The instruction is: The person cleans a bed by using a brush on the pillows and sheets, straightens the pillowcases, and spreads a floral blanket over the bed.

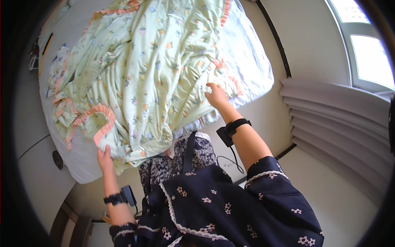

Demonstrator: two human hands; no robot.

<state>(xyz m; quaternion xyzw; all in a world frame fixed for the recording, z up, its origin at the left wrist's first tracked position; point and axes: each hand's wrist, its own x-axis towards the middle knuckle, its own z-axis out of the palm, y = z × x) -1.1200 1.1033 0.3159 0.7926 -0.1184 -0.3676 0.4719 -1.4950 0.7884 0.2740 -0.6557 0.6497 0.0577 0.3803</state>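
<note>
A pale green quilt (148, 80) with a fruit print and a pleated coral ruffle lies rumpled across a bed. At its lower left corner, my left hand (106, 157) grips the edge just under the coral ruffle, and that corner is raised in a loop. Farther right, my right hand (216, 95) is over the quilt's right part, close to a bunched piece of ruffle. Its index finger points out and the other fingers are curled; whether it pinches any cloth I cannot tell.
The white mattress edge (77, 168) shows at the left, a patterned sheet (250, 61) at the right. A grey curtain (333, 114) hangs below a window (370, 58). A cable (237, 160) dangles from the right forearm's strapped device (226, 136).
</note>
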